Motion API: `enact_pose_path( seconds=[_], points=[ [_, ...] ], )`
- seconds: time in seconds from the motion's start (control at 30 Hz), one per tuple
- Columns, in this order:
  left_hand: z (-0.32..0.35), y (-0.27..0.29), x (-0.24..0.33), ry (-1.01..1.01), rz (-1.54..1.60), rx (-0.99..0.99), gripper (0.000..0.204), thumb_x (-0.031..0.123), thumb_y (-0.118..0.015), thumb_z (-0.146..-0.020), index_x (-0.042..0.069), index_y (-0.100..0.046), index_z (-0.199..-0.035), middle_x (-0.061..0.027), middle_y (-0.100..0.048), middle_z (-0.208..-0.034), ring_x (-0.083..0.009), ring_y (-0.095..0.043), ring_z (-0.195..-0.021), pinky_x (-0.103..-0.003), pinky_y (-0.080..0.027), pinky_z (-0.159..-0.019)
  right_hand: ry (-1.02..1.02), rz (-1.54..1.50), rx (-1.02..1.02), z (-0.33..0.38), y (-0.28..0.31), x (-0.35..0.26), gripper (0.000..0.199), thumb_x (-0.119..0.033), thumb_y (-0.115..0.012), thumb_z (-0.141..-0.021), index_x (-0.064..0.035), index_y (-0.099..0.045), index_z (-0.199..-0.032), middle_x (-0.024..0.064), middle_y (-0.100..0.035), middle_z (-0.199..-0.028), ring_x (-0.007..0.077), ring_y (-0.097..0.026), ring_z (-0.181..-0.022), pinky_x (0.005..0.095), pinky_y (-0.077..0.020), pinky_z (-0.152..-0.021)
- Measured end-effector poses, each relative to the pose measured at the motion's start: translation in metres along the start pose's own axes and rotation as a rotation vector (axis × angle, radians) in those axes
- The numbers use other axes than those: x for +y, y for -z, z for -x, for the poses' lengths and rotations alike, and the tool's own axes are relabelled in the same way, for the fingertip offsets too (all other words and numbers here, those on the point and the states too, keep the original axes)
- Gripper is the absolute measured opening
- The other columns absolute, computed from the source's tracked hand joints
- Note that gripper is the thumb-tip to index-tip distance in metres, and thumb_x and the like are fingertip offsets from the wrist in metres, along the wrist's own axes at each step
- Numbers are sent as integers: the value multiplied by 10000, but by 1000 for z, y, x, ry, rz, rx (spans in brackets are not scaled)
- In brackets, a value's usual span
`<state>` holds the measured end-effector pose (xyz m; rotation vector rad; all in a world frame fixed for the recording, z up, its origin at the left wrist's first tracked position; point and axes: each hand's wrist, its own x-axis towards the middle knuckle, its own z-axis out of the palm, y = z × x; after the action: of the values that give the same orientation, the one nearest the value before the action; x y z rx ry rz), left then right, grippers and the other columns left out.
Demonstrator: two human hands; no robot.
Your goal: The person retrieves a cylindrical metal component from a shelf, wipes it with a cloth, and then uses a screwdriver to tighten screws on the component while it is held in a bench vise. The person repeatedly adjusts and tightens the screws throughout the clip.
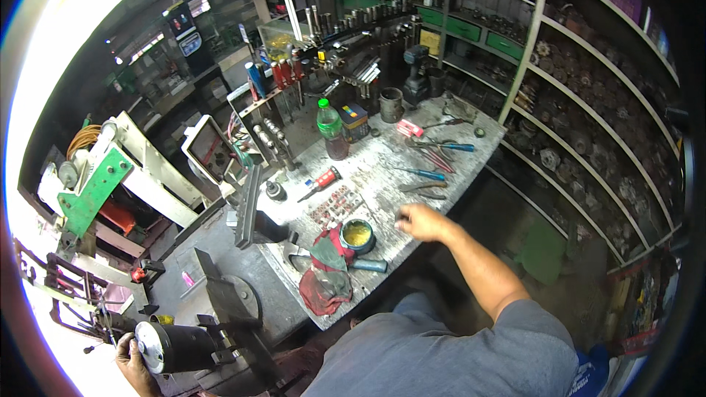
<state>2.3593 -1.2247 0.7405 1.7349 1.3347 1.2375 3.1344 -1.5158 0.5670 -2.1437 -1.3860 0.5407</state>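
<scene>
At the lower left, my left hand [132, 367] is closed against the silver end of a black cylinder [184, 348], its fingers resting on the rim. That cylinder lies on its side, with its other end against a dark metal vise-like fixture [228, 301]. Over the front edge of the white-topped workbench [382, 209], my right hand [421, 222] has its fingers curled together. A small dark spot shows at the fingertips, too small to name. Left of this hand stand a round tub of yellow grease [358, 236], a red and grey rag [327, 279] and a hammer [368, 265].
Pliers [423, 190] and screwdrivers lie at the bench's right. A green-capped bottle [331, 129], a red-handled tool [321, 182] and small parts [338, 206] sit mid-bench. Behind are a socket rack [360, 22] and a cordless drill [416, 77]. Shelves of parts [581, 117] line the right.
</scene>
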Motion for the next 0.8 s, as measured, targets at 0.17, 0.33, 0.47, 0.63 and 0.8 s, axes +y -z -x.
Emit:
enact_pose_path(
  seconds=[0.17, 0.33, 0.47, 0.63, 0.8],
  points=[
    [8, -9, 10, 84, -52, 152, 186, 161, -783, -1066, 6, -714, -991, -14, -701, -913, -106, -606, -817, -274, -502, -773, 140, 139, 357, -138, 72, 27, 285, -229, -804, -973, -6, -756, -1144, 243, -774, -1116, 433, -748, -1076, 508, -587, -945],
    [11, -12, 24, 144, -251, 277, 173, 128, -784, -1042, -42, -758, -1022, -59, -751, -940, -126, -640, -806, -291, -526, -773, 165, 68, 480, -261, 126, 63, 237, -191, -793, -961, 1, -755, -1095, 250, -773, -1119, 442, -742, -1094, 519, -585, -954],
    [9, -7, 38, 305, -273, 300, 226, 101, -764, -1034, -96, -780, -1143, -124, -800, -1024, -182, -727, -881, -322, -588, -843, 147, -47, 549, -317, 138, 97, 216, -142, -803, -952, -11, -757, -1117, 215, -772, -1064, 422, -751, -1031, 512, -588, -905],
    [7, -4, 35, 371, -304, 388, 301, 155, -788, -1033, -92, -766, -1203, -96, -791, -992, -164, -710, -821, -321, -566, -747, 174, -12, 675, -366, 149, 115, 374, -124, -822, -942, -23, -720, -1288, 194, -756, -1069, 409, -742, -1024, 514, -585, -874],
    [5, 8, 23, 424, -338, 515, 203, 143, -812, -978, -54, -771, -1006, -61, -769, -913, -176, -689, -835, -363, -555, -761, 209, 99, 649, -409, 151, 113, 388, -157, -823, -935, -62, -717, -1297, 206, -736, -1190, 445, -726, -1087, 547, -588, -918]
  ],
)
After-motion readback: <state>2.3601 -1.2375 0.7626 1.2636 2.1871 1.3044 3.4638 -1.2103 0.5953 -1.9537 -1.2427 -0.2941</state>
